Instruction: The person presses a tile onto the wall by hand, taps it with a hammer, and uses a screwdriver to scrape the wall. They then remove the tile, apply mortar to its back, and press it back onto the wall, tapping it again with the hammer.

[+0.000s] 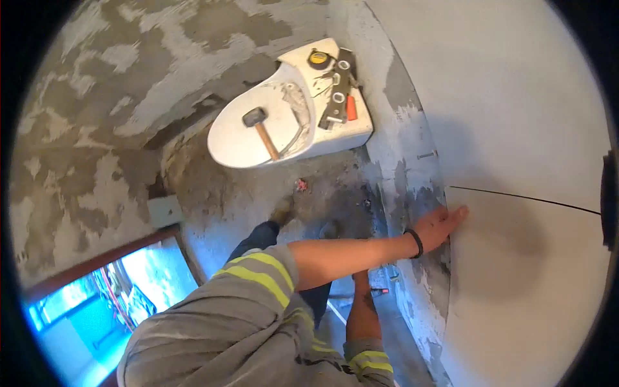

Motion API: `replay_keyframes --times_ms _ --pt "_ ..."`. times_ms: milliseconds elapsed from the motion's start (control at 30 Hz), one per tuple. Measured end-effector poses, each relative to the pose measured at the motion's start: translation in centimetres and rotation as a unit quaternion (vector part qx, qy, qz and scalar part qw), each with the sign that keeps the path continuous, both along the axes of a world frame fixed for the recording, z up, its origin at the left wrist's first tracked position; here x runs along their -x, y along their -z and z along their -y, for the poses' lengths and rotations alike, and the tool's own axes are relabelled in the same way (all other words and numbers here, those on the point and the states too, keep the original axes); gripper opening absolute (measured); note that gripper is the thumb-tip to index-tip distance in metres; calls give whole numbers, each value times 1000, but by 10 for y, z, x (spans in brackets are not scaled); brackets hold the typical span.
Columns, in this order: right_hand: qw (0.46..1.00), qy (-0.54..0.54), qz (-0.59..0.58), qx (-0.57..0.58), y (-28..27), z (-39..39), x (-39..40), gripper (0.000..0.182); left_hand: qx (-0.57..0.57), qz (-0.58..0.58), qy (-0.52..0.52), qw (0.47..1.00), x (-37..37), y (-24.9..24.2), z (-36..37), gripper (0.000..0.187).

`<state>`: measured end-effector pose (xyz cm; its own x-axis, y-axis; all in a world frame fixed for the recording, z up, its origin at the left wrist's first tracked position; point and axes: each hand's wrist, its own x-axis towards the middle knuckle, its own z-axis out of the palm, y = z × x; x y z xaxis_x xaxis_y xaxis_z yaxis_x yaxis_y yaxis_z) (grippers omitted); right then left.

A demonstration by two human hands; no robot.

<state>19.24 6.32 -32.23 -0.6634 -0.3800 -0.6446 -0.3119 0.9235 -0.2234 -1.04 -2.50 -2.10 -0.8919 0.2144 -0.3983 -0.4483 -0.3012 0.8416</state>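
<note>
My left hand [440,227], with a dark band on its wrist, reaches to the right and touches the edge of a large white panel [516,116]. Its fingers are stretched out, with nothing visible in them. A thin dark line [525,197] runs across the panel from near the fingertips. Under my left forearm, my right arm points up the view; that forearm hides my right hand. A small red and black item [380,291] lies beside the right forearm.
A white toilet [225,138] bears a rubber mallet [262,132], a tape measure [318,59], a dark level [337,93] and an orange-red item [351,108]. Rough plastered walls [213,32] stand around. A reddish-framed opening [97,267] is at the lower left. A red scrap [302,185] lies on the floor.
</note>
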Motion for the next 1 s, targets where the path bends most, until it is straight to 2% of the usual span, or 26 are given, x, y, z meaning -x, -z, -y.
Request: replay_keyframes --times_ms 33,67,133,200,267,300,367,400,467,500,600,667,733,800,867,933,967,1000 --pt "1000 24 10 12 15 23 6 27 49 -118 4 992 4 15 -1 71" --pt "999 45 19 21 42 42 10 27 55 -125 16 990 7 27 2 71" --pt "995 85 31 36 88 77 21 27 111 -290 31 950 10 37 6 65" --pt "992 113 29 46 132 109 42 27 31 -157 154 975 20 27 23 49" --pt "988 142 21 61 182 135 61 27 -83 -192 217 953 26 18 49 47" --pt "984 162 17 68 204 148 75 27 -69 -193 227 952 28 20 52 47" --pt "979 190 14 76 247 165 90 28 -35 -294 189 936 29 30 51 48" --pt "975 206 9 83 261 173 97 28 -27 -298 194 934 27 36 48 48" --pt "963 243 -10 115 272 186 115 28 -95 -337 102 931 22 45 44 51" --pt "954 264 -25 142 273 189 121 29 -90 -337 104 931 24 50 46 51" --pt "893 322 -128 286 214 198 156 29 -68 -302 145 940 31 38 61 48" --pt "837 341 -184 387 128 207 182 30 73 -333 214 915 37 30 77 47" --pt "793 367 -182 451 16 221 216 42 71 -297 216 928 37 18 103 49" --pt "753 348 -187 525 -27 248 251 40 93 -286 211 930 40 19 108 49" --pt "758 362 -149 522 -74 278 280 40 123 -276 196 933 39 14 116 50" --pt "704 435 26 561 -82 301 300 35 148 -306 175 924 33 7 126 50" --pt "714 424 1 557 -69 308 309 34 149 -306 166 926 31 -1 139 50" --pt "675 427 -16 601 -60 315 313 33 141 -308 175 925 28 -10 153 50"
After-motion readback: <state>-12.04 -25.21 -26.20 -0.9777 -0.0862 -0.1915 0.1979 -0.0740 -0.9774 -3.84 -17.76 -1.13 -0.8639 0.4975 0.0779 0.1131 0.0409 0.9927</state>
